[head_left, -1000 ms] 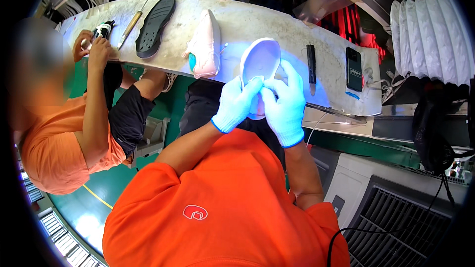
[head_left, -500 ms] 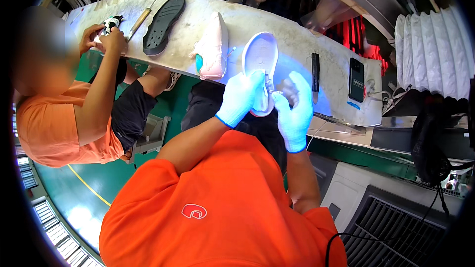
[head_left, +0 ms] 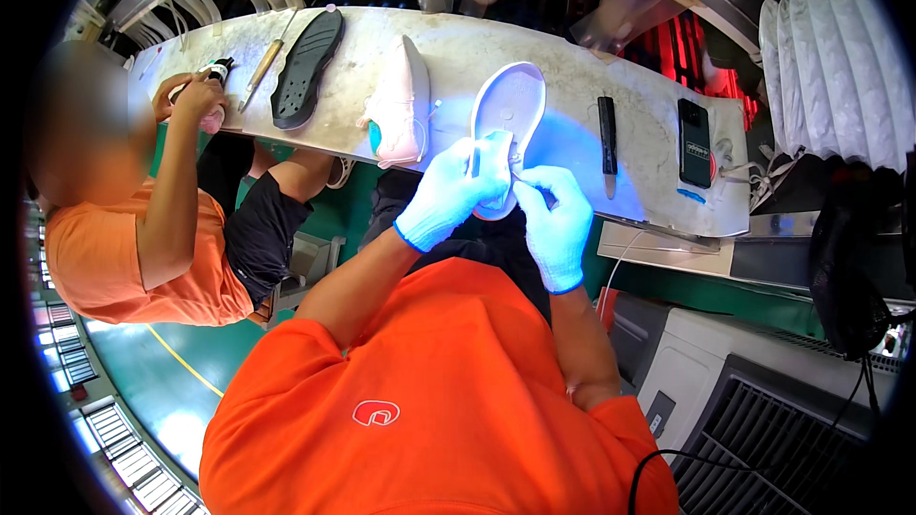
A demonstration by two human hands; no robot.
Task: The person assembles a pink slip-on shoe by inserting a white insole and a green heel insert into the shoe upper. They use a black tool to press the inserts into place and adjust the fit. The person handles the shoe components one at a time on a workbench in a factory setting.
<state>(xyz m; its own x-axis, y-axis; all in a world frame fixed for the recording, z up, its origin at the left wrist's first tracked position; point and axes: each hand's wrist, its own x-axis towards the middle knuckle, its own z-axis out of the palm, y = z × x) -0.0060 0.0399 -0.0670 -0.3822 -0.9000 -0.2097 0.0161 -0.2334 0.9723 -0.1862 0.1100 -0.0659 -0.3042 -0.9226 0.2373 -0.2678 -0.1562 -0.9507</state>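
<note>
A white shoe sole (head_left: 509, 105) stands tilted up over the table's near edge, its hollow inner side facing me. My left hand (head_left: 453, 189), in a white knit glove with a blue cuff, is closed round its lower left part. A small pale piece (head_left: 493, 164) lies between those fingers and the sole; its kind is unclear. My right hand (head_left: 555, 229), gloved alike, has thumb and fingers pinched together at the sole's lower right edge. Whatever is in that pinch is too small to make out. Bluish light falls on both gloves and the sole.
On the table (head_left: 563, 86) lie a pale pink shoe upper (head_left: 401, 105), a black sole (head_left: 307, 72), a wooden-handled tool (head_left: 262, 72), a dark-handled knife (head_left: 608, 138) and a black phone (head_left: 695, 143). At left, a co-worker (head_left: 143, 219) handles a shoe. A white ribbed duct (head_left: 830, 76) hangs at right.
My right hand has come in from beside the sole, its raised fingers now drawn together at the sole's edge. The left hand keeps its grip. The co-worker's hands have shifted, and the view has moved slightly.
</note>
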